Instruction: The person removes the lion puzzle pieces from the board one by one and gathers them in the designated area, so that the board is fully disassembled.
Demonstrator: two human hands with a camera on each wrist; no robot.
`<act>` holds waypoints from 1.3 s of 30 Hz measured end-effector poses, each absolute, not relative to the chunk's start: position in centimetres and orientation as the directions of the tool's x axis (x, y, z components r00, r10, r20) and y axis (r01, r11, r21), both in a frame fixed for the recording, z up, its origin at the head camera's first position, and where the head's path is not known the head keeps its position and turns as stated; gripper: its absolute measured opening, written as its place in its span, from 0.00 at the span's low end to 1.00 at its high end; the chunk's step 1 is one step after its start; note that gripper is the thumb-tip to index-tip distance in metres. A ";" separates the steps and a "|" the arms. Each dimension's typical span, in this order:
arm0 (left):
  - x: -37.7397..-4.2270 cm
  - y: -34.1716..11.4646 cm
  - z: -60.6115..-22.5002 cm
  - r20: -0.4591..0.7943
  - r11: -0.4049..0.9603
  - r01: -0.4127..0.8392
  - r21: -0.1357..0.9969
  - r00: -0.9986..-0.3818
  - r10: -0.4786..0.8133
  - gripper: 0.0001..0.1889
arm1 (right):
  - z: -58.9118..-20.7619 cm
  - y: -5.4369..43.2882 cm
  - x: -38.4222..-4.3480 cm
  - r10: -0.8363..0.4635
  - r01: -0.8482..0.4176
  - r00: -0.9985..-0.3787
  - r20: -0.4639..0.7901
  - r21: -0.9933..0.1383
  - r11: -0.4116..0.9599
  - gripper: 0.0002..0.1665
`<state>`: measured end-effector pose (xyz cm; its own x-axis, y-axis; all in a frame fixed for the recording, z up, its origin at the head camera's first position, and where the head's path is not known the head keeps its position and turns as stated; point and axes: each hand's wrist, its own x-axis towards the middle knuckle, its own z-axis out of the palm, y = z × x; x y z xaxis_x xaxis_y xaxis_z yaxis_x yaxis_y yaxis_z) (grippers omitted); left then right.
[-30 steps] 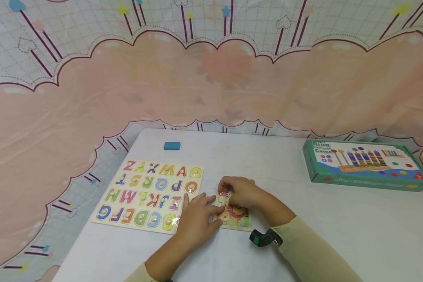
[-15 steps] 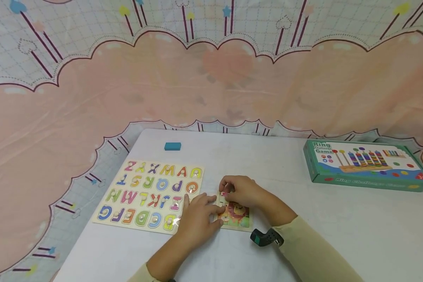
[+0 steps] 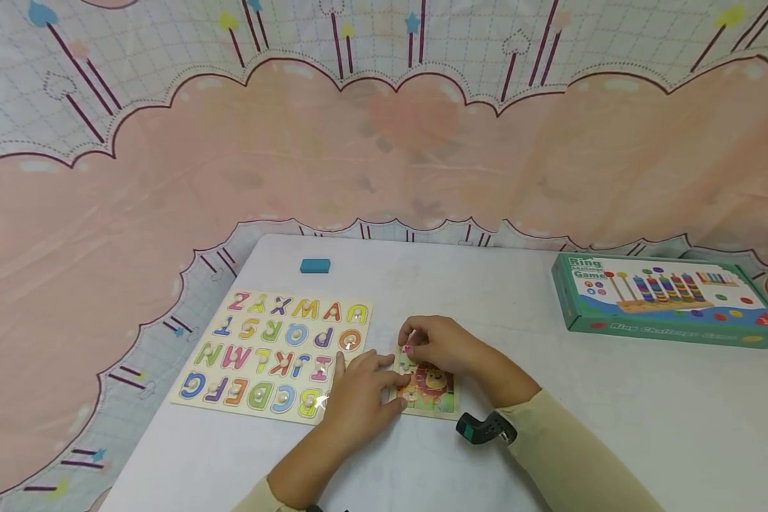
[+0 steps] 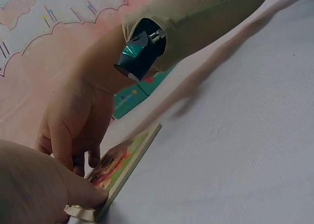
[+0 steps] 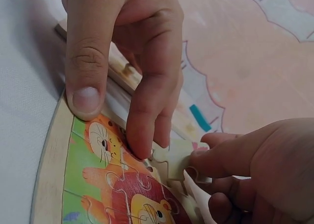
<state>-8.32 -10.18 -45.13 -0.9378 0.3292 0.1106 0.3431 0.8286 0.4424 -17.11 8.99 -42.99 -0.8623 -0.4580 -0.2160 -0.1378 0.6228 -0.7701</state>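
Note:
A small wooden lion jigsaw puzzle point(image 3: 434, 400) lies on the white table between both hands. My left hand point(image 3: 358, 398) holds it steady from the left, thumb on its pale frame and fingertips touching its pieces, as the right wrist view shows. At the puzzle's upper left, my right hand point(image 3: 444, 346) pinches a pale puzzle piece point(image 5: 177, 160) with a pink patch between thumb and fingers. That piece sits tilted by the fitted pieces, partly hidden by the fingers. In the left wrist view, the puzzle's near edge point(image 4: 142, 153) shows below the right hand.
A wooden alphabet board point(image 3: 240, 409) with knobbed letters lies just left of the puzzle, partly under the left hand. Behind it is a blue-green block point(image 3: 315, 266). A green Ring Challenge Game box point(image 3: 665, 302) stands at the back right, before a patterned curtain point(image 3: 384, 156).
My right hand has shifted slightly up and away from me along the puzzle, showing more of the lion. The left hand stays in place.

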 end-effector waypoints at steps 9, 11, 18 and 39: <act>-8.3 -10.0 -45.1 0.108 0.825 0.350 0.444 -0.935 0.338 0.15 | -43.2 10.0 -17.1 -0.482 -0.126 -0.855 -0.193 -0.824 0.553 0.11; -8.2 -10.0 -45.0 0.108 0.826 0.350 0.442 -0.935 0.339 0.15 | -43.2 10.3 -17.1 -0.487 -0.127 -0.852 -0.194 -0.825 0.551 0.10; -8.2 -10.0 -44.8 0.099 0.830 0.342 0.441 -0.937 0.334 0.14 | -43.0 11.4 -17.0 -0.480 -0.115 -0.854 -0.202 -0.826 0.552 0.09; -8.3 -10.1 -45.0 0.088 0.826 0.325 0.460 -0.943 0.322 0.15 | -43.2 16.6 -16.4 -0.468 -0.157 -0.865 -0.178 -0.791 0.591 0.06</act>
